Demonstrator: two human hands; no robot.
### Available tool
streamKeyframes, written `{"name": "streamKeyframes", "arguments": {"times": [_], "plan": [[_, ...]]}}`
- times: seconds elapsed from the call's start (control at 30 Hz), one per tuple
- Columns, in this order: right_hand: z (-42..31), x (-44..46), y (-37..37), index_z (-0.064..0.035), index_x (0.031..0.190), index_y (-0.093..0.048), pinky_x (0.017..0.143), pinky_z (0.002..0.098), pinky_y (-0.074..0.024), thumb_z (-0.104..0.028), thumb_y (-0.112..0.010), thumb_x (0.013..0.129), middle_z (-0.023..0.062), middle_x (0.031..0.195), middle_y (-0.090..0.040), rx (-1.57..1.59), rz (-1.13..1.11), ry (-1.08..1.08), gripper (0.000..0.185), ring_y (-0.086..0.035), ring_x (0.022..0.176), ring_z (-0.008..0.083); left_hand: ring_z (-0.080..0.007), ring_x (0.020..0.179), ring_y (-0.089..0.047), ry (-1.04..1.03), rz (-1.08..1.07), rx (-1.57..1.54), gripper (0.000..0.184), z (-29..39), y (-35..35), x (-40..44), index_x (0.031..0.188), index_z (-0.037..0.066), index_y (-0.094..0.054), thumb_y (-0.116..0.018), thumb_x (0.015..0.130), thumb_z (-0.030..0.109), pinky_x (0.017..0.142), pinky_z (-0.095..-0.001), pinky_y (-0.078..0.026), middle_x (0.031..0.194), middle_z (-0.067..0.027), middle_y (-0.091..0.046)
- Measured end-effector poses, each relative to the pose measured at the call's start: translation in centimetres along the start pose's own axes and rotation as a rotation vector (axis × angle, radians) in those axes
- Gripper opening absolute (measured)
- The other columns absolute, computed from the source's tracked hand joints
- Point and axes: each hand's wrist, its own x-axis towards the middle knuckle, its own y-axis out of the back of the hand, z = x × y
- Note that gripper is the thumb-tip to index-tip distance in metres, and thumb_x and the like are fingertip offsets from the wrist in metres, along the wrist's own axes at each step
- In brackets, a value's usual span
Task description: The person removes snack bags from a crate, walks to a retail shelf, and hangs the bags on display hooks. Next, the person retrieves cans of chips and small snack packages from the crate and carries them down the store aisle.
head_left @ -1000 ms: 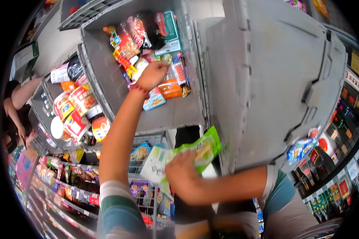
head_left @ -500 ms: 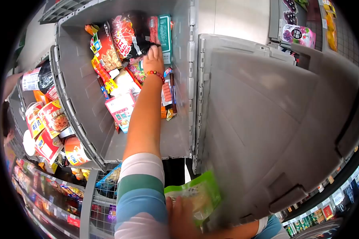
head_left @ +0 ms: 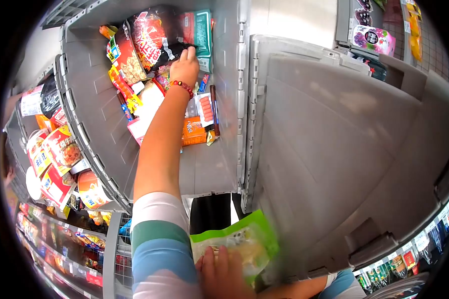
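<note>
My left hand [head_left: 185, 66], with a red bead bracelet at the wrist, reaches into a grey crate [head_left: 204, 172]. Its fingers are curled on the lower right end of a black packet with red print [head_left: 150, 37]. Beside that packet lie a brown and red packet [head_left: 128, 60] and a teal packet [head_left: 203, 37]. Low in the view, my right hand [head_left: 223, 271] grips a green-edged clear packet [head_left: 257, 239] with pale contents; its thumb is hidden. My left forearm covers part of the crate's contents.
A grey crate lid [head_left: 329, 149] stands open on the right. To the left, another crate holds instant noodle cups [head_left: 61, 149] and a dark bottle [head_left: 50, 97]. An orange box [head_left: 193, 130] lies in the middle crate. Stocked shelves [head_left: 60, 244] line both sides.
The view has shifted slightly. My left hand has moved a little left along the black packet, and its forearm now uncovers the orange box. My right hand keeps the green-edged packet.
</note>
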Motion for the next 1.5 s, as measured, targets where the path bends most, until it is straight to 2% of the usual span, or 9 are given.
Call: {"name": "streamKeyframes", "arguments": {"times": [0.47,0.6,0.77,0.9,1.13,1.2,1.23,1.37,1.5], "plan": [[0.1,0.2,0.4,0.0052,0.117,-0.065,0.095,0.0739,-0.0410,-0.023,-0.054,0.092,0.0338,0.126,-0.058,-0.010,-0.057,0.087,0.039,-0.054,0.117,0.0549,-0.0343,0.063,-0.071,0.136,-0.082,-0.119,0.036,3.6,-2.7,1.0,0.124,0.012,-0.041,-0.055,0.091,0.017,0.049,-0.0498,-0.053,0.080,-0.0163,-0.064],[0.9,-0.1,-0.8,0.0062,0.116,-0.064,0.096,0.0722,-0.0419,-0.020,-0.054,0.092,0.0332,0.125,-0.058,-0.016,-0.014,0.072,0.037,-0.054,0.117,0.0543,-0.0444,0.074,-0.072,0.654,-0.297,-0.342,0.061,4.4,-0.8,4.0,0.151,0.006,-0.023,-0.050,0.097,0.019,0.060,-0.0530,-0.057,0.108,-0.0295,-0.068],[1.2,-2.2,-4.9,0.0002,0.127,-0.064,0.090,0.0618,-0.0525,-0.010,-0.057,0.090,0.0276,0.123,-0.061,-0.180,0.098,0.045,0.039,-0.064,0.106,0.0483,-0.0418,0.072,-0.074,0.399,-0.425,0.044,0.055,4.0,0.1,5.2,0.142,0.004,-0.045,-0.060,0.089,0.006,0.051,-0.0582,-0.059,0.155,-0.0380,-0.026],[1.4,-1.5,-4.8,-0.0016,0.117,-0.066,0.088,0.0633,-0.0518,-0.011,-0.057,0.088,0.0264,0.120,-0.063,-0.123,0.181,0.144,0.031,-0.064,0.105,0.0472,-0.0361,0.079,-0.076,0.340,-0.356,-0.005,0.040,1.7,-2.4,5.7,0.129,-0.005,-0.054,-0.057,0.092,0.009,0.056,-0.0440,-0.062,0.135,-0.0415,-0.051],[0.0,-0.3,-0.3,0.0038,0.115,-0.065,0.098,0.0724,-0.0412,-0.020,-0.058,0.090,0.0297,0.127,-0.059,-0.054,0.051,0.095,0.036,-0.055,0.118,0.0533,-0.0359,0.083,-0.074,-0.120,-0.268,-0.134,0.024,-4.9,8.9,0.8,0.113,-0.001,-0.061,-0.050,0.092,0.007,0.065,-0.0458,-0.058,0.093,-0.0190,-0.072],[0.2,-0.3,0.1,0.0027,0.116,-0.065,0.101,0.0730,-0.0390,-0.020,-0.055,0.094,0.0296,0.131,-0.058,-0.833,-0.155,0.305,0.034,-0.055,0.119,0.0524,-0.0374,0.076,-0.071,-0.109,-0.113,-0.346,0.019,-6.8,13.1,-2.1,0.106,0.006,-0.061,-0.057,0.087,0.006,0.062,-0.0489,-0.056,0.092,-0.0166,-0.071],[1.4,0.2,0.9,-0.0018,0.111,-0.069,0.097,0.0664,-0.0413,-0.019,-0.059,0.087,0.0273,0.123,-0.063,-0.176,0.090,0.177,0.031,-0.060,0.116,0.0479,-0.0390,0.073,-0.069,0.002,-0.099,-0.375,0.017,-7.1,15.9,-3.2,0.102,0.007,-0.063,-0.060,0.085,0.009,0.064,-0.0504,-0.055,0.088,-0.0174,-0.071],[1.5,0.4,0.4,-0.0004,0.104,-0.066,0.095,0.0643,-0.0449,-0.017,-0.060,0.084,0.0262,0.117,-0.065,-0.169,0.130,0.158,0.027,-0.063,0.110,0.0444,-0.0439,0.076,-0.067,0.200,0.155,-0.622,0.019,-8.5,24.7,-8.8,0.105,0.007,-0.073,-0.068,0.091,0.018,0.066,-0.0494,-0.054,0.083,-0.0220,-0.070],[1.9,1.0,0.5,-0.0031,0.102,-0.068,0.086,0.0601,-0.0446,-0.017,-0.059,0.084,0.0239,0.111,-0.068,-0.101,0.121,0.165,0.024,-0.064,0.103,0.0423,-0.0114,0.078,-0.067,0.658,0.177,-0.996,0.022,-8.2,34.1,-15.3,0.102,-0.004,-0.073,-0.075,0.093,0.016,0.072,-0.0301,-0.052,0.089,-0.0074,-0.075]]}}
